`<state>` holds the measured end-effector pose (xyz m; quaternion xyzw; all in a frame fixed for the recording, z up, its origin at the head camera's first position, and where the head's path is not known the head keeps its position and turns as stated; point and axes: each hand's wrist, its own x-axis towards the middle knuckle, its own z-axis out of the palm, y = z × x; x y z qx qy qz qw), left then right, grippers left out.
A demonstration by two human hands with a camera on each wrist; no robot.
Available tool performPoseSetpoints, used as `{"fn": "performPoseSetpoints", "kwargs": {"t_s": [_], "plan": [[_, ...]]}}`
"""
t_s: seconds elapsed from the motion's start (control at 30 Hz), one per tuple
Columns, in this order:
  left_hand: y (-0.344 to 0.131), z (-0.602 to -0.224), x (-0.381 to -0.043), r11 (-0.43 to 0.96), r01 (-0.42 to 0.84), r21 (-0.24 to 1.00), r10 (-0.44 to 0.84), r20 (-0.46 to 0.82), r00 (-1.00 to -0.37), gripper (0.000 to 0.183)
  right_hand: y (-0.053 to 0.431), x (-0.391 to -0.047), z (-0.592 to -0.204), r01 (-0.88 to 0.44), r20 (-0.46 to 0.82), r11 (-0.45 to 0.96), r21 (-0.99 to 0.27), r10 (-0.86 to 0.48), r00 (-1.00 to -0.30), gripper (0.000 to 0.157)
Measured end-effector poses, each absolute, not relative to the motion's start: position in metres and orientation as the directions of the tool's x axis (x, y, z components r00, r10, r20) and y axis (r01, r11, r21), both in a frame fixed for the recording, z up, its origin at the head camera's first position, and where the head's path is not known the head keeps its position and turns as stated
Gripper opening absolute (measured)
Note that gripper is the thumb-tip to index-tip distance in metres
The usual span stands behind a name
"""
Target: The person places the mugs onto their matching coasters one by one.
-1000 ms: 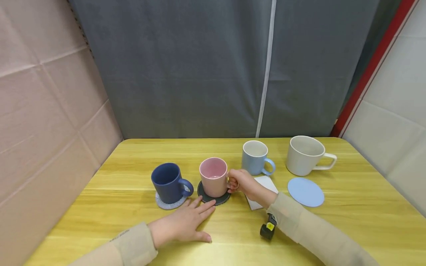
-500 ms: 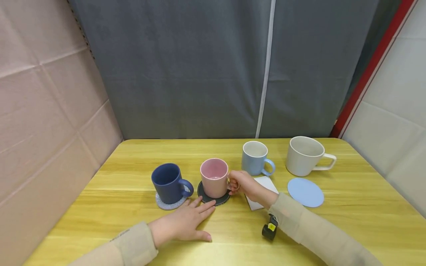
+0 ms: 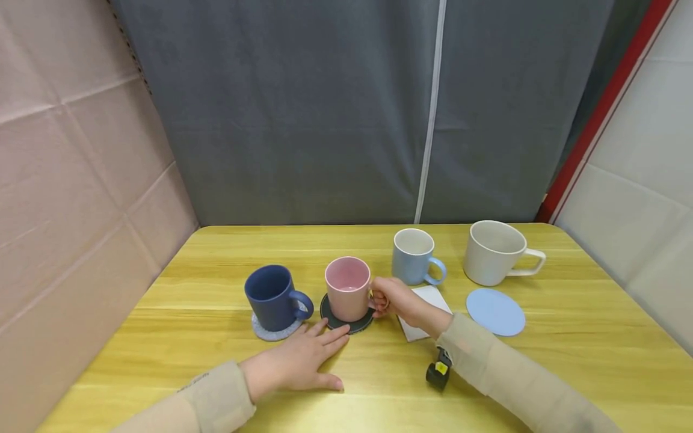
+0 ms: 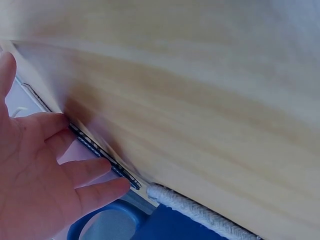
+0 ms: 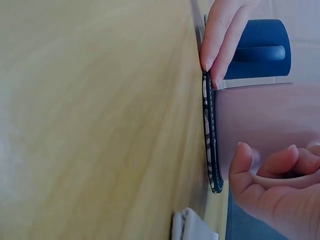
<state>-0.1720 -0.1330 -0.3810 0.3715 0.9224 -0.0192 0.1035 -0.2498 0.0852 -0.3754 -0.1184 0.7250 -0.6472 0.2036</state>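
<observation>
A pink mug stands upright on a round black coaster in the head view. My right hand grips the mug's handle, fingers curled through it, as the right wrist view also shows. My left hand is spread low over the table, its fingertips at the near edge of the black coaster; in the right wrist view two fingers touch that coaster's edge. Just left of the pink mug, a navy mug sits on a grey woven coaster, its handle pointing right.
Behind my right hand stands a light blue mug, with a white square coaster in front of it. Farther right are a wide white mug and a pale blue round coaster. A grey curtain hangs behind the wooden table.
</observation>
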Motion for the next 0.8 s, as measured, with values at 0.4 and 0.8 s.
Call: {"fn": "performPoseSetpoints", "kwargs": {"t_s": [0.4,0.8], "plan": [[-0.1322,-0.3817,-0.172,0.727,0.686,0.036,0.679,-0.192,-0.709,0.077,0.082,-0.2455,-0.3775,0.081,-0.13,0.131,-0.988,-0.436,-0.89,0.027],[-0.1317,-0.3777,-0.1708,0.73,0.682,0.037,0.675,-0.197,-0.712,0.076,0.0827,-0.2432,-0.3738,0.07,-0.156,0.234,-0.97,-0.374,-0.914,0.022]]}}
